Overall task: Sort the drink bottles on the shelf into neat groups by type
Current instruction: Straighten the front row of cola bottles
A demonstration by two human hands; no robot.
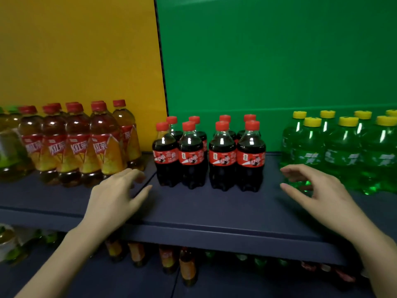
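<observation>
On the dark blue shelf (214, 211) three groups of bottles stand upright. At the left are several iced tea bottles (79, 147) with red caps and red-and-orange labels. In the middle stand several small cola bottles (222, 157) with red caps, in two rows. At the right are several green soda bottles (341, 155) with yellow caps. My left hand (116, 196) hovers palm down over the shelf, between the tea and the cola, holding nothing. My right hand (315, 190) hovers with fingers spread in front of the nearest green bottle, empty too.
A yellow panel (81, 50) and a green panel (279, 50) back the shelf. Pale green-capped bottles (8, 151) stand at the far left edge. A lower shelf (86, 280) holds more bottles, dim and partly hidden.
</observation>
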